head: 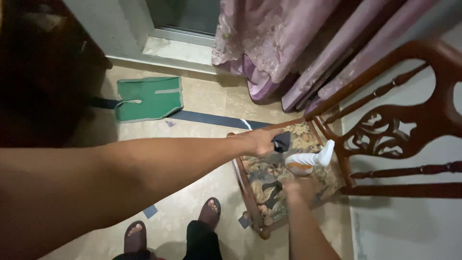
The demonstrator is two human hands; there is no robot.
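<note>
My left hand (260,142) reaches across from the left and pinches a small dark cloth (282,141) over the back of a wooden chair's floral seat cushion (269,175). A white sock-like piece with an orange end (310,159) lies on the cushion just right of it. My right hand (297,186) comes up from below and rests low on the seat, right under the white piece; it is blurred and its fingers cannot be made out. Another dark piece (272,190) lies on the cushion near the front.
The chair's carved wooden back (394,130) stands to the right against a pale wall. Purple curtains (288,48) hang behind it. A green cloth (149,98) and a dark strip (211,119) lie on the tiled floor. Dark furniture (38,72) fills the left. My sandalled feet (210,212) are below.
</note>
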